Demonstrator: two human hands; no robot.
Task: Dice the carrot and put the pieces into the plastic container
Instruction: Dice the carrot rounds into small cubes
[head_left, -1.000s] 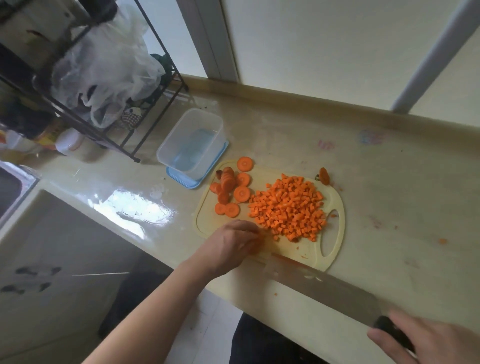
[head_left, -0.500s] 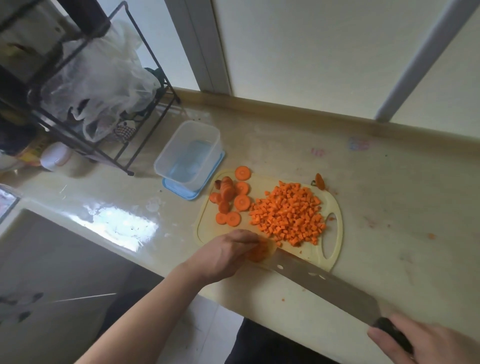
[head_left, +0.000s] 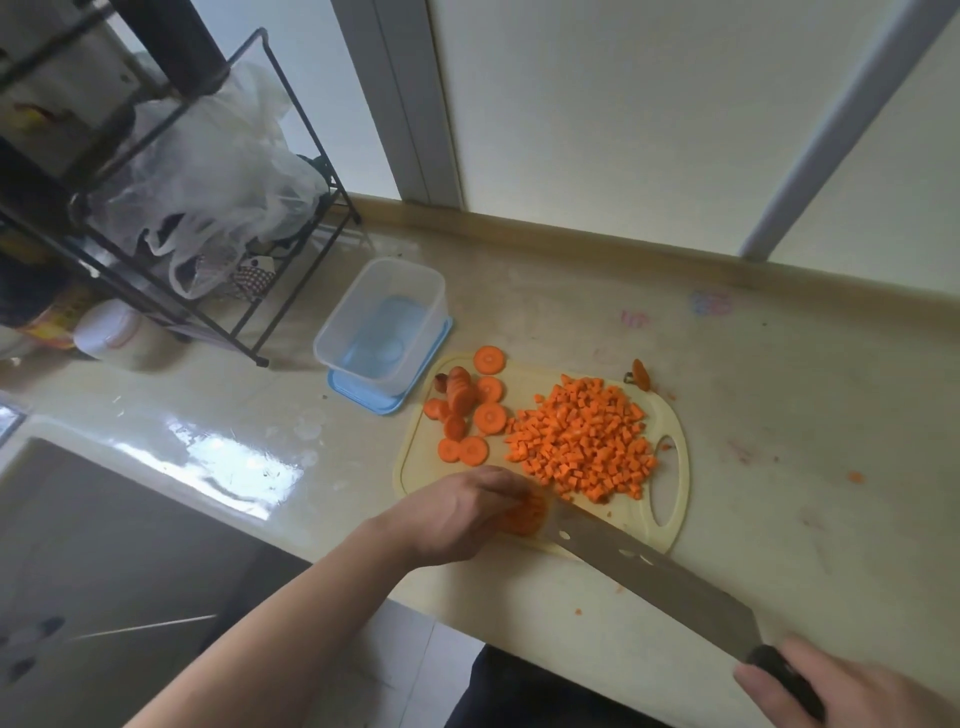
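Knife (head_left: 644, 566) edged nearer left hand (head_left: 457, 514) pinching half-hidden carrot piece (head_left: 524, 517), right hand (head_left: 831, 686) gripping handle, cropped.

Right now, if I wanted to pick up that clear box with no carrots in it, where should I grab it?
Hold the plastic container by its two long walls just under the rim, coming down from above. It stands upright and open on its blue lid, with no handles. Its right side faces the cutting board, so probably reach in from the rack side.

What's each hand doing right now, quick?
Left hand: fingers curled over a carrot piece on the cutting board, holding it down.
Right hand: gripping the knife by its handle, blade at the carrot piece.
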